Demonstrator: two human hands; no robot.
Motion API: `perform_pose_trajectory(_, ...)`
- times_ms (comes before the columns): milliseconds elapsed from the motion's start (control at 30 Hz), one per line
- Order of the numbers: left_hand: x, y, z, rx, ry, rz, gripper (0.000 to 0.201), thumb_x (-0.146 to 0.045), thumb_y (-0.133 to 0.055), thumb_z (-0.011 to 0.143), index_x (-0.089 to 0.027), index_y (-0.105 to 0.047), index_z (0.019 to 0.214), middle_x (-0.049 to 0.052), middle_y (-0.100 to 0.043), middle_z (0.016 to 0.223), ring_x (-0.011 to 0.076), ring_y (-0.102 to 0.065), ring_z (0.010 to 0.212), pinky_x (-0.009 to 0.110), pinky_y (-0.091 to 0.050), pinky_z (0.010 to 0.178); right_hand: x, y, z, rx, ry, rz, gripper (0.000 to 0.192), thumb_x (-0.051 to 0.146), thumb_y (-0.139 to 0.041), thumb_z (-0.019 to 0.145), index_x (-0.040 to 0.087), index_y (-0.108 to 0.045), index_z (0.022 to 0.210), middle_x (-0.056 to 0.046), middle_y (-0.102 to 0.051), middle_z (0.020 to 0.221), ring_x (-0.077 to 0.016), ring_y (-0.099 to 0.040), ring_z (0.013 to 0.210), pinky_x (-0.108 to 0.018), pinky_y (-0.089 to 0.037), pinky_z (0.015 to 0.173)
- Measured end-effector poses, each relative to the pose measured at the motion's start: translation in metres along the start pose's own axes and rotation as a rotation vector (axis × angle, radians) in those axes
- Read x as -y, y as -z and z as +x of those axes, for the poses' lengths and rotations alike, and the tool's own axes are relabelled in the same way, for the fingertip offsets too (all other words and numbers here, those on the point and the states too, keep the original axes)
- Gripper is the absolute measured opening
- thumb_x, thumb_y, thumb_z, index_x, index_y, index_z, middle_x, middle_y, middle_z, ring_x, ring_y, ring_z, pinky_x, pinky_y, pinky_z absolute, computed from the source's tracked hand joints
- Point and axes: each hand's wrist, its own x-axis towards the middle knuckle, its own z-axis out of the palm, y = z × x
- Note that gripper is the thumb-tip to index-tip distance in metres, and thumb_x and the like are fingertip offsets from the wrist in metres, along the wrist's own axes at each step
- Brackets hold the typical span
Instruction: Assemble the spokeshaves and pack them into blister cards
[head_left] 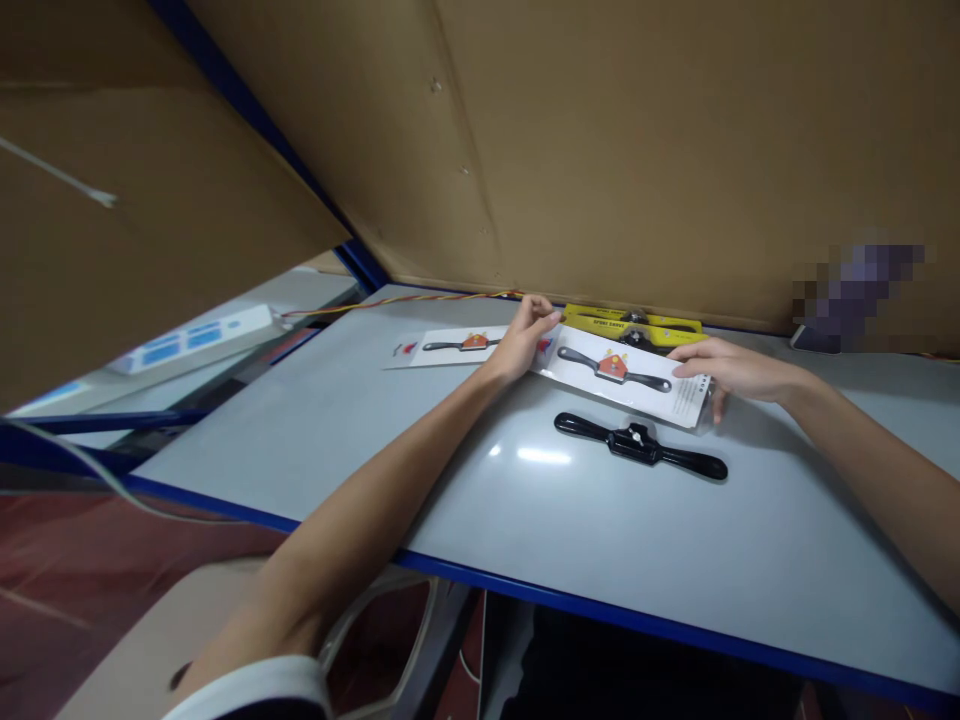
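Note:
A white package, printed with a picture of a spokeshave on a red patch, is held between my two hands, tilted above the table. My left hand is closed on its left end, and my right hand grips its right end, fingertips partly hidden behind it. Just in front, a black spokeshave with two handles lies on the table. To the left lies a similar white card, its right end hidden by my left hand. Behind the package are yellow-carded spokeshaves, partly covered.
The grey table has a blue front edge. Brown board walls rise behind and at the left. A twisted cable runs along the back to a power strip. A pixelated dark object stands at back right. A chair is below.

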Motion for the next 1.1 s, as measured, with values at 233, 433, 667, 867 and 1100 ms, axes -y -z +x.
perform_pose_trajectory(233,-0.020,-0.003,-0.008,0.100,0.057,-0.081,0.044,-0.046,-0.046,0.099,-0.026,-0.048,0.139,0.012,-0.074,0.121,0.0251,-0.070,0.103,0.037,-0.056,0.084,0.001,-0.006,0.002,-0.006,-0.015,-0.034,0.045,0.044,-0.073,0.086,0.026,-0.077,0.127,-0.009,-0.075,0.098,-0.0192,-0.067,0.065,-0.027,-0.051,0.038)
perform_pose_trajectory(433,-0.009,0.016,-0.001,-0.048,-0.070,0.063,0.040,-0.049,-0.046,0.101,-0.022,-0.057,0.129,0.012,-0.073,0.121,0.0271,-0.067,0.113,0.040,-0.052,0.097,0.008,0.003,-0.004,0.033,0.093,-0.128,0.048,0.050,-0.071,0.088,0.028,-0.078,0.130,-0.005,-0.076,0.091,-0.0184,-0.065,0.061,-0.029,-0.050,0.043)
perform_pose_trajectory(667,0.026,0.052,0.006,-0.110,0.124,0.692,0.038,-0.048,-0.043,0.102,-0.019,-0.067,0.098,0.018,-0.069,0.109,0.0362,-0.060,0.114,0.048,-0.045,0.102,0.021,0.012,-0.014,-0.430,0.304,-0.599,0.041,0.040,-0.052,0.102,0.031,-0.076,0.135,-0.008,-0.077,0.123,-0.0324,-0.070,0.110,-0.049,-0.055,0.097)
perform_pose_trajectory(867,0.030,0.039,0.003,-0.048,0.126,0.854,0.035,-0.043,-0.047,0.098,-0.017,-0.069,0.101,0.023,-0.069,0.117,0.0430,-0.056,0.121,0.054,-0.044,0.102,-0.018,0.008,0.008,-0.617,0.294,-0.797,0.046,0.035,-0.041,0.108,0.026,-0.074,0.137,-0.015,-0.070,0.130,-0.0335,-0.066,0.114,-0.052,-0.055,0.097)
perform_pose_trajectory(1100,0.021,0.048,0.006,-0.094,0.148,0.802,0.033,-0.047,-0.049,0.099,-0.019,-0.066,0.106,0.018,-0.073,0.101,0.0387,-0.063,0.106,0.049,-0.046,0.093,-0.019,0.023,0.008,-0.553,0.245,-0.879,0.039,0.044,-0.053,0.102,0.023,-0.077,0.125,-0.017,-0.068,0.136,-0.0379,-0.060,0.127,-0.059,-0.047,0.107)
